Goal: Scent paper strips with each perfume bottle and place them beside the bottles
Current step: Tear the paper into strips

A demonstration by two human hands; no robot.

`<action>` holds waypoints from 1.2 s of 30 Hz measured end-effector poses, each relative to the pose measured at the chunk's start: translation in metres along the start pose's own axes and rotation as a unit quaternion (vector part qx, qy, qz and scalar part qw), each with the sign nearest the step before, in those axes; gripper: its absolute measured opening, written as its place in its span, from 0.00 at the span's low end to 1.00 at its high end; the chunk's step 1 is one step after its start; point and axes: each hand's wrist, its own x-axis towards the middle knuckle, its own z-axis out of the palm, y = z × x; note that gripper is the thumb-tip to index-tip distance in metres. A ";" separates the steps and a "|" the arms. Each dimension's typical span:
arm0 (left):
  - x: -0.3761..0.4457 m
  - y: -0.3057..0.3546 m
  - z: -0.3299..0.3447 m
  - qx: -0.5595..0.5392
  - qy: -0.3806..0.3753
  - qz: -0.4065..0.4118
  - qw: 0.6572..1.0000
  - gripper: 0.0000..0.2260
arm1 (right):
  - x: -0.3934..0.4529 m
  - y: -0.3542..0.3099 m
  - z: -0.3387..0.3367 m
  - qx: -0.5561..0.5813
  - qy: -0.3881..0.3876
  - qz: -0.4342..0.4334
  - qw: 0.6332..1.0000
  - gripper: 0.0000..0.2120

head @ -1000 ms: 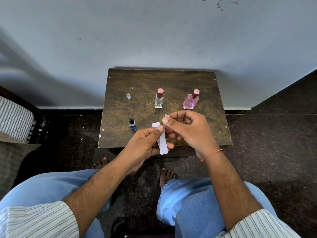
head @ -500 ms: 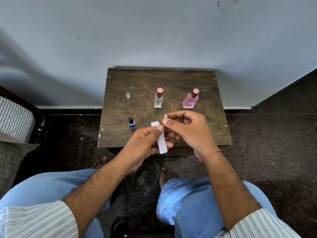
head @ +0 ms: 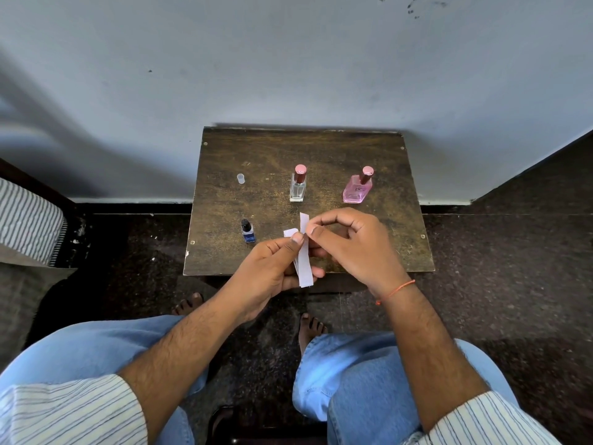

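Now the right hand (head: 349,248) has drawn one strip (head: 303,221) farther up out of the paper strips (head: 304,268), pinched by the left hand (head: 272,271) at the table's (head: 369,149) near edge. Separation continues; no strip lies beside the blue bottle (head: 248,232), clear bottle (head: 298,187) or pink bottle (head: 357,187) yet.

The left hand (head: 272,271) covers the middle of the thin white paper strips (head: 304,268); their number cannot be counted. Above the grip, the right hand (head: 349,245) pinches one strip, its fingers hiding the near table edge behind them. Beyond the grip, the label on the pink square perfume bottle (head: 357,189) is too small to read. The striped sleeves are cut off by the bottom edge.
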 end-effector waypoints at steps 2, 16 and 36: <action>0.000 -0.001 -0.001 0.004 -0.002 -0.010 1.000 0.20 | 0.000 0.004 -0.002 -0.082 -0.007 -0.058 0.995 0.07; 0.007 -0.005 -0.005 -0.020 0.047 -0.058 0.997 0.12 | 0.003 0.002 -0.018 -0.011 -0.098 -0.073 0.992 0.05; -0.001 0.003 0.005 -0.023 -0.042 -0.056 0.997 0.23 | 0.003 0.003 -0.016 0.088 -0.022 -0.022 0.996 0.05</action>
